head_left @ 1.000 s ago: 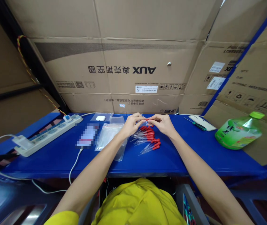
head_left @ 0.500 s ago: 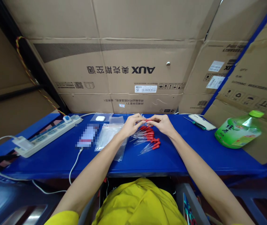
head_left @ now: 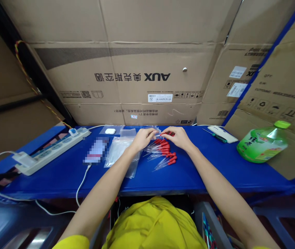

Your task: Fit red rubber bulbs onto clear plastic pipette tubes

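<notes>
In the middle of the blue table lies a fanned pile of droppers [head_left: 165, 149], clear thin tubes with red rubber bulbs, tips pointing left. Just behind them is my left hand [head_left: 144, 137], its fingers curled and pinched beside some clear tubes [head_left: 158, 130]; what it holds, if anything, is hidden. A short gap to the right, my right hand [head_left: 178, 137] is closed, with red rubber bulbs [head_left: 169, 133] showing between thumb and fingers. Clear plastic bags [head_left: 117, 150] lie left of the pile, partly under my left forearm.
A phone [head_left: 97, 150] on a cable and a white power strip [head_left: 56, 150] are at the left. A small white case [head_left: 110, 131] sits at the back. To the right are a screwdriver [head_left: 218, 137], a white flat object [head_left: 226, 134] and a green bottle [head_left: 263, 143]. Cardboard [head_left: 137, 27] walls the back.
My hands were together, fingertips meeting at a red bulb; now they have drawn slightly apart. Red bulbs now show within my right hand's fingers. The pile looks unchanged.
</notes>
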`<state>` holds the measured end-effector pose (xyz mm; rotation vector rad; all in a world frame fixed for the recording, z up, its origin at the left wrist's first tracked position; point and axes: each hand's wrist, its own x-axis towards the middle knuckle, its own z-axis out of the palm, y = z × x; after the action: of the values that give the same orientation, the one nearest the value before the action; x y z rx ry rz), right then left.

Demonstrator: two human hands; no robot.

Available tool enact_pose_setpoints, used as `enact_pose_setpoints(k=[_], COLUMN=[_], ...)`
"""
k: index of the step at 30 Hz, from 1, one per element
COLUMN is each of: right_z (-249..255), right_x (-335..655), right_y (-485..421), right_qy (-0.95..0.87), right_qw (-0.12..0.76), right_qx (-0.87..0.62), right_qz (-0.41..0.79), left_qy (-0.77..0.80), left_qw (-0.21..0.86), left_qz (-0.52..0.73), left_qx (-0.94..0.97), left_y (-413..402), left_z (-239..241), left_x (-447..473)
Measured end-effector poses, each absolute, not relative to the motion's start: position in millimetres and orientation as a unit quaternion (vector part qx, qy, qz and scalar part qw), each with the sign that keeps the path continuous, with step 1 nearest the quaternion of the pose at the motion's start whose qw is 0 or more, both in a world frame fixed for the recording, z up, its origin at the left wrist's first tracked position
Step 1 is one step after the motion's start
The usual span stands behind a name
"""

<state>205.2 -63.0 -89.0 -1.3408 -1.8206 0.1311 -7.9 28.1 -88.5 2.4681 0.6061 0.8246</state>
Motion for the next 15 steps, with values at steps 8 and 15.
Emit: enact_pose_setpoints(k=[8, 15], right_z=[-102, -100], right_x=[207, 217], right_y=[-57, -55], right_qy=[-0.778, -0.74], right_qw=[0.314, 0.321], right_qx=[-0.542, -0.591], right_qz=[0.049, 0.001], left_qy=[0.258, 0.317], left_qw=[0.124, 0.081], left_qz=[0.196, 0.167], left_qx=[0.938, 0.93], left_y=[48, 42], left_z=[-113, -112], left_x=[-9, -4])
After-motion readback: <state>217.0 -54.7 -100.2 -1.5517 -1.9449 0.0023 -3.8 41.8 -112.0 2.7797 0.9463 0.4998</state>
